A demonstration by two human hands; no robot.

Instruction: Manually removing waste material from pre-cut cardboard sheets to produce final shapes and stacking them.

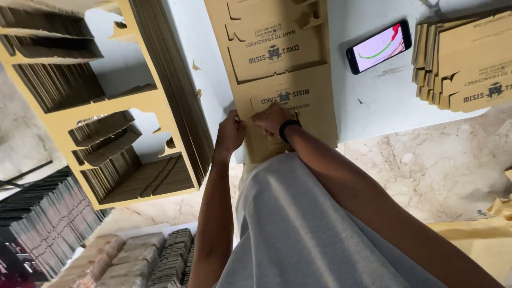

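Both hands work on one flat, brown, die-cut cardboard sheet [277, 80] that lies on the white worktop [373, 101] and runs from the top edge of the view down to the person's waist, its near end hanging over the worktop's edge. The left hand [230, 133] is clenched on the sheet's left edge near the bottom, pinching the card between thumb and fingers. The right hand [273, 118], with a black band at the wrist, lies curled on the printed lower panel just beside the left one; whether it grips or only presses I cannot tell. The sheet shows two dark printed marks, each a small emblem between short words, one on the lower panel under the hands and one on the panel above it, with lines of small print beside them.

Left of the sheet stands one tall stack of brown cardboard offcut frames [106, 106], with four cut-out openings through which the layered edges show. At the right edge of the worktop lies one lower stack of punched brown cardboard blanks [464, 58], bearing the same dark emblem print. Between that stack and the sheet rests one black smartphone [379, 47], screen lit pale pink with a green curve and a red patch. At lower left, on the floor, are bundles of dark flat card [42, 224] and brown wrapped packs [128, 256].
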